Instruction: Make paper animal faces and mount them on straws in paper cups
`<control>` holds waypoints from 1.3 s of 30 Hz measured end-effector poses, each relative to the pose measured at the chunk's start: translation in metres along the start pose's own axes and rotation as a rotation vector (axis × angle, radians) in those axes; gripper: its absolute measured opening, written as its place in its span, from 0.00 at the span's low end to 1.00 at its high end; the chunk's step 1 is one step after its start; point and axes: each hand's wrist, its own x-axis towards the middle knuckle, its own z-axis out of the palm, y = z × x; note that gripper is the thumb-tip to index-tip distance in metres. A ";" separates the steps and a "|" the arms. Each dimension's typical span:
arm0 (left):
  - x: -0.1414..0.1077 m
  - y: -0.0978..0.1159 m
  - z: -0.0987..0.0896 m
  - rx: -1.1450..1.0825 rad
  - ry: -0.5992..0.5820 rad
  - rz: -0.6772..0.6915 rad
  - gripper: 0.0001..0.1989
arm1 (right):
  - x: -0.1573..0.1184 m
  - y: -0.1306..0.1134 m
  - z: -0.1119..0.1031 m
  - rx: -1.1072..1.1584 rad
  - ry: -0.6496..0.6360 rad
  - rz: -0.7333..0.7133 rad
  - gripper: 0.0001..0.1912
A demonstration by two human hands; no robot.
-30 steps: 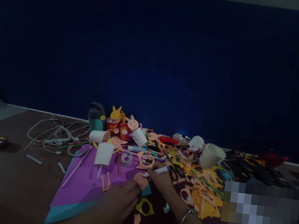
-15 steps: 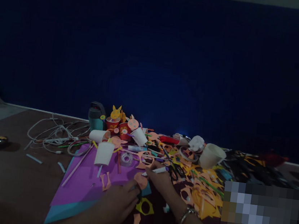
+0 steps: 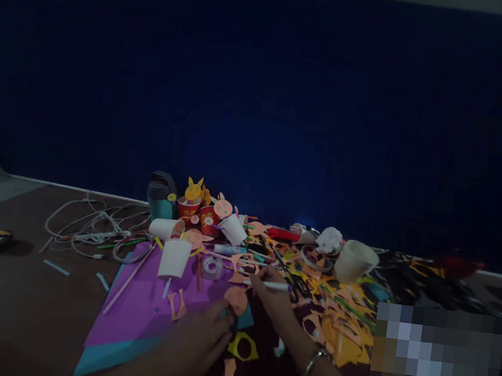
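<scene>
My right hand [image 3: 273, 297], wearing a bracelet at the wrist, is closed round a white marker [image 3: 276, 286] with a dark purple end. The marker lies nearly level in the fingers, its tip above and apart from a round orange paper disc [image 3: 236, 299]. My left hand [image 3: 203, 331] grips the disc's lower left edge with its fingertips. Any marks on the disc are too dim to make out. Just below the fingers is a yellow paper scrap [image 3: 244, 347] with a round hole. Beyond the hands, purple paper [image 3: 136, 302] lies over blue sheets [image 3: 109, 356].
A white paper cup [image 3: 174, 259], a tape roll [image 3: 212, 267] and scissors [image 3: 298, 288] surround the hands. Farther back stand red cups [image 3: 188, 211] with paper animal faces and a teal bottle [image 3: 161, 198]. Tangled white cables [image 3: 95, 227] lie left; paper scraps [image 3: 343, 333] lie right.
My right hand has drawn the marker up and away from the disc, and the marker has turned flatter. My left hand stays at the disc, nearly still.
</scene>
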 end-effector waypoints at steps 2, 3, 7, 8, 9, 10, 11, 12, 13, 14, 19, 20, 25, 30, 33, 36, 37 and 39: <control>0.000 0.000 0.000 -0.014 0.009 0.004 0.13 | 0.000 -0.001 -0.001 -0.025 0.002 -0.016 0.11; 0.001 0.000 -0.001 -0.023 0.014 0.008 0.14 | 0.000 -0.002 -0.002 -0.033 0.007 -0.036 0.11; 0.002 0.001 -0.005 -0.050 0.022 0.024 0.13 | -0.003 -0.008 -0.001 -0.029 -0.008 -0.106 0.10; 0.002 0.001 -0.005 -0.051 0.029 0.024 0.13 | -0.004 -0.010 -0.001 -0.040 -0.026 -0.097 0.09; 0.002 0.001 -0.006 -0.048 0.040 0.021 0.13 | -0.005 -0.010 0.000 -0.061 -0.040 -0.089 0.09; 0.002 0.001 -0.006 -0.044 0.055 0.018 0.13 | -0.006 -0.010 0.000 -0.095 -0.047 -0.087 0.09; 0.002 0.001 -0.006 -0.038 0.071 0.012 0.13 | -0.007 -0.010 0.001 -0.137 -0.038 -0.095 0.08; 0.002 0.001 -0.006 -0.032 0.086 0.002 0.13 | -0.007 -0.008 0.001 -0.180 -0.021 -0.106 0.08; 0.002 0.000 -0.006 -0.028 0.097 -0.008 0.14 | -0.007 -0.007 0.001 -0.218 -0.003 -0.118 0.08; 0.002 0.000 -0.006 -0.025 0.106 -0.021 0.14 | -0.006 -0.005 0.000 -0.246 0.016 -0.124 0.08; 0.002 0.001 -0.007 -0.021 0.134 -0.075 0.12 | -0.002 0.001 -0.002 -0.239 0.140 -0.109 0.10; 0.002 0.001 -0.008 -0.023 0.137 -0.073 0.12 | -0.002 0.000 -0.002 -0.224 0.170 -0.113 0.11; 0.000 0.002 -0.009 -0.053 0.151 -0.032 0.10 | -0.007 -0.010 -0.004 -0.037 0.192 -0.099 0.18; 0.002 -0.004 -0.012 -0.070 0.233 -0.146 0.13 | -0.007 -0.015 -0.008 0.131 0.100 0.020 0.23; 0.005 -0.015 -0.014 -0.134 0.275 -0.230 0.15 | 0.001 -0.015 -0.010 0.279 0.072 0.117 0.21; 0.008 -0.024 -0.012 -0.257 0.324 -0.252 0.11 | 0.006 -0.019 -0.012 0.395 0.002 0.162 0.20; 0.008 -0.027 -0.012 -0.299 0.339 -0.255 0.10 | 0.005 -0.022 -0.012 0.386 -0.031 0.148 0.20; 0.008 -0.030 -0.011 -0.356 0.362 -0.262 0.12 | 0.001 -0.029 -0.012 0.278 -0.142 0.113 0.20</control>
